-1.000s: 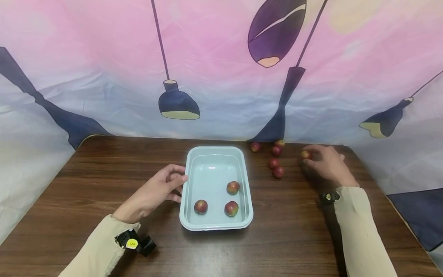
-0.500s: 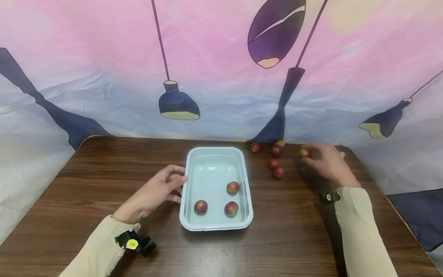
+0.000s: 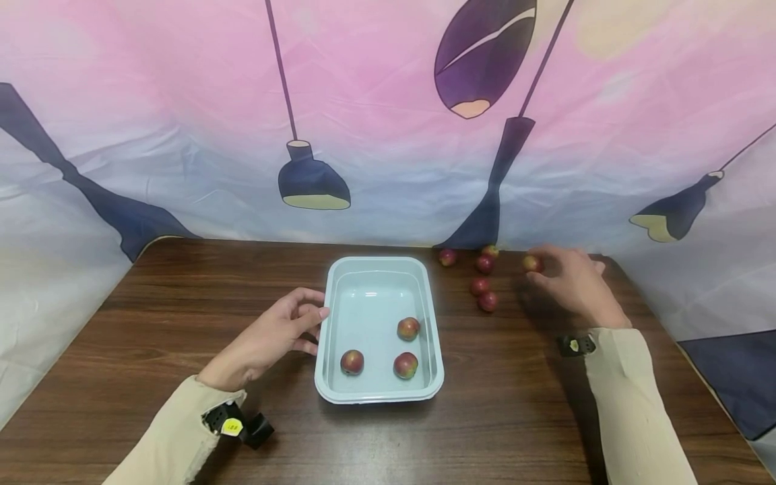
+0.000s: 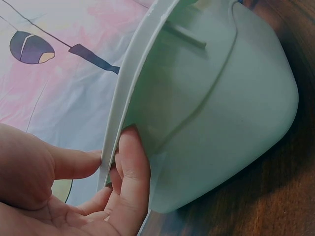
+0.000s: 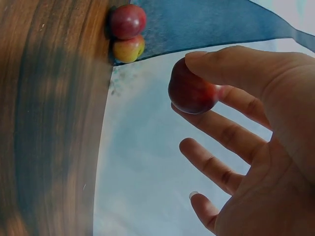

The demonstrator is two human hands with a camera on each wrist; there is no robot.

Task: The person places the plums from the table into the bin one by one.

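Note:
My right hand is at the far right of the table. It pinches a small red-and-yellow plum-like fruit between thumb and fingertips, the other fingers spread apart. With thumb and fingers my left hand grips the left rim of a pale blue-green plastic tub. In the left wrist view the thumb lies on one side of the rim and the fingers on the other. Inside the tub three similar fruits show: one at lower left, one at lower right and one above it.
Several more fruits lie loose between the tub and my right hand, some near the back edge. A printed cloth hangs behind the dark wooden table. Each wrist wears a black strap, and a black block sits by the left one.
My right hand and its pinched fruit have shifted slightly left and toward the back. The left hand, the tub and the other fruits stay where they were.

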